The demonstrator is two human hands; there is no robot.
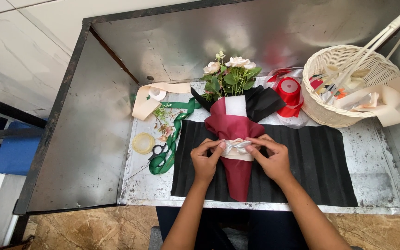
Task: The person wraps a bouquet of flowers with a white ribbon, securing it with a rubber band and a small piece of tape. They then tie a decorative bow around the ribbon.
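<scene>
A small bouquet (231, 74) of pale flowers and green leaves lies on a black pleated sheet (320, 162), wrapped in dark red paper (235, 173) with black paper behind it. A cream band with a silver ribbon bow (236, 148) circles the wrap's waist. My left hand (205, 159) pinches the bow's left side. My right hand (271, 157) pinches its right side. Both hands rest on the wrap.
A metal tray table (93, 139) with raised walls holds a green ribbon (170, 143), scissors (157, 150), a clear tape roll (143, 142), cream ribbon (146, 99), a red ribbon spool (289, 90) and a white wicker basket (343, 92) at the right. A blue seat (17, 153) stands left.
</scene>
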